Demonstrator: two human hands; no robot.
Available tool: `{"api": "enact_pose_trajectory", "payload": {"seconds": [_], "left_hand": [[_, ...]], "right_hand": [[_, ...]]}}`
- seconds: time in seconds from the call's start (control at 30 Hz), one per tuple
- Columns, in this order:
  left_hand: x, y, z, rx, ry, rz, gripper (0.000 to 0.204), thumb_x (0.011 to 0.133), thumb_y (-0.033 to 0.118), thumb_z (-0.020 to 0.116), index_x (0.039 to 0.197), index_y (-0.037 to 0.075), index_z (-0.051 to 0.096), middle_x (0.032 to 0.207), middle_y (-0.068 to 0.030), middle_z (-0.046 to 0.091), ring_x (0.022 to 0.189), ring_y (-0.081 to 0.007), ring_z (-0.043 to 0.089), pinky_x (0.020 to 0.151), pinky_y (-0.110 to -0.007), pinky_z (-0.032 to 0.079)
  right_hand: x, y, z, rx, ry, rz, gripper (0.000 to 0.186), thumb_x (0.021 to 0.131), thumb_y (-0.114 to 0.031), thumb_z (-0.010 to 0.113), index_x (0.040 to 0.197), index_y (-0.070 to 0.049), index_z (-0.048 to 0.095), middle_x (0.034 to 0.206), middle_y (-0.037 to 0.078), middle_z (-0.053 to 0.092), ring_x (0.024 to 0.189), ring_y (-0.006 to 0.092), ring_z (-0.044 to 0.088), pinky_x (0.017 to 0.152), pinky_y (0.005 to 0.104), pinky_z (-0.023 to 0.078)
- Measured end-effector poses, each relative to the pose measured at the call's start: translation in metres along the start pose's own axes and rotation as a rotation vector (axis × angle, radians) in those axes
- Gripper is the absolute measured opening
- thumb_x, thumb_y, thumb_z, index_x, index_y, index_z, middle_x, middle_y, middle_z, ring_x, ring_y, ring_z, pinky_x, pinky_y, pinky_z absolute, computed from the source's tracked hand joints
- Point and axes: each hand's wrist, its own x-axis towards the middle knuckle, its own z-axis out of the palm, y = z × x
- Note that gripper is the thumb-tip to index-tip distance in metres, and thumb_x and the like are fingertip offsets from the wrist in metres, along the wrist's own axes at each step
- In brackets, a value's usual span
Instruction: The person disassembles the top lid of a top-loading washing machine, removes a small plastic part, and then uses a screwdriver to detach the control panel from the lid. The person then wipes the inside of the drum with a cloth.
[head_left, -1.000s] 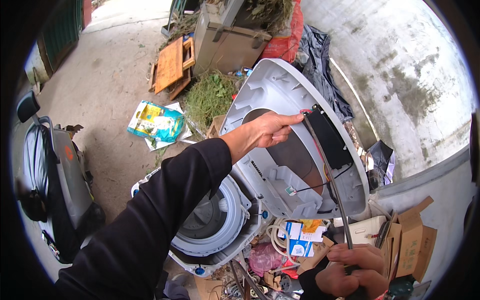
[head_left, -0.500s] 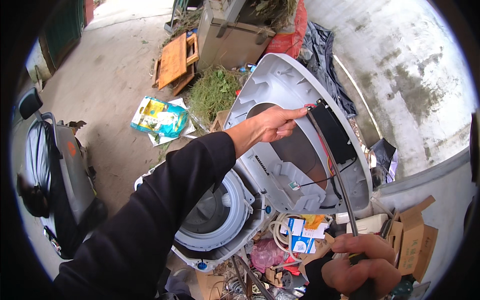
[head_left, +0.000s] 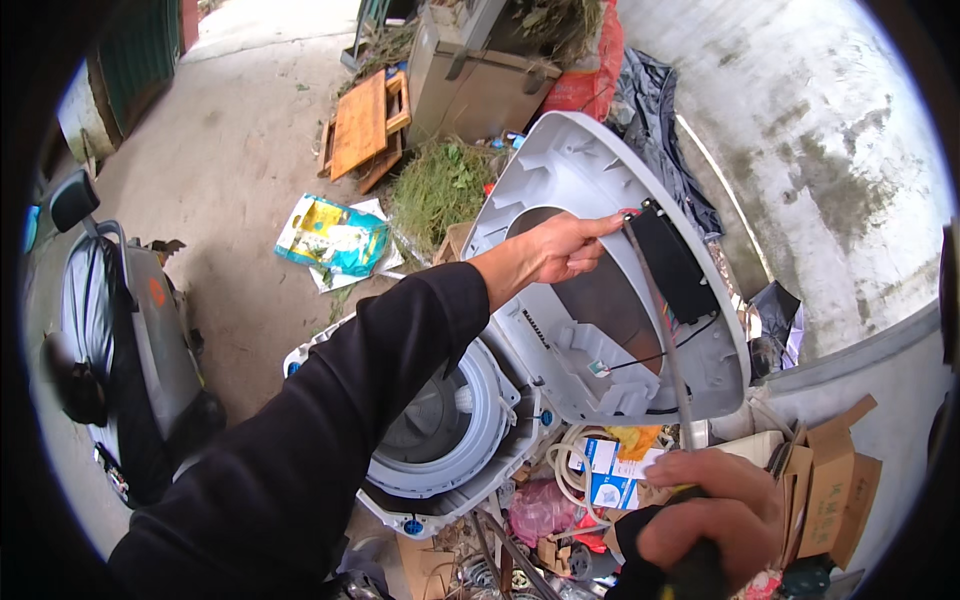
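Note:
A grey plastic washing-machine top cover (head_left: 575, 155) is tipped up, its underside toward me. A black rectangular box (head_left: 674, 268) with coloured wires sits on that underside, near the right edge. My right hand (head_left: 715, 510) is closed round the handle of a long screwdriver (head_left: 673, 345), whose shaft slants up to the box's upper left corner. There the thumb of my left hand (head_left: 566, 248) reaches to the screwdriver's tip. The other left fingers are curled; what they pinch, if anything, is too small to make out. Below the cover stands the open washing-machine tub (head_left: 437, 430), partly behind my left sleeve.
Cardboard boxes (head_left: 835, 490), a pale hose (head_left: 562, 470) and mixed scrap crowd the lower right. A grey scooter (head_left: 150, 330) stands at left. Beyond the tub lie a teal and yellow bag (head_left: 335, 238), cut grass (head_left: 440, 185) and a wooden stool (head_left: 360, 125). A concrete wall (head_left: 800, 150) rises at right.
The whole view has shifted slightly. My right hand has turned a little on the screwdriver and moved slightly left. My left hand stays by the box's corner.

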Motion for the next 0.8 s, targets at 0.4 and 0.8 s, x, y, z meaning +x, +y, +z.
{"api": "enact_pose_trajectory", "payload": {"seconds": [0.4,0.8], "left_hand": [[0.007,-0.006,0.011,0.082,0.067,0.045,0.026,0.096,0.033,0.071,0.085,0.012,0.060,0.054,0.0063,0.034,0.043,-0.0063,0.025,0.042,-0.025,0.020],[-0.001,-0.007,0.009,0.087,0.088,0.077,0.030,0.095,0.035,0.072,0.079,0.012,0.062,0.053,0.0050,0.039,0.041,-0.0065,0.030,0.040,-0.025,0.021]], "right_hand": [[0.024,0.016,0.057,-0.358,0.363,-0.371,0.023,0.082,-0.006,0.073,0.100,-0.004,0.060,0.086,0.010,0.066,0.058,0.0210,0.061,0.053,0.0269,0.050],[0.057,0.004,0.121,-0.165,0.079,-0.235,0.023,0.081,-0.002,0.070,0.101,0.005,0.063,0.100,0.017,0.060,0.066,0.0163,0.063,0.053,0.0250,0.052]]}}
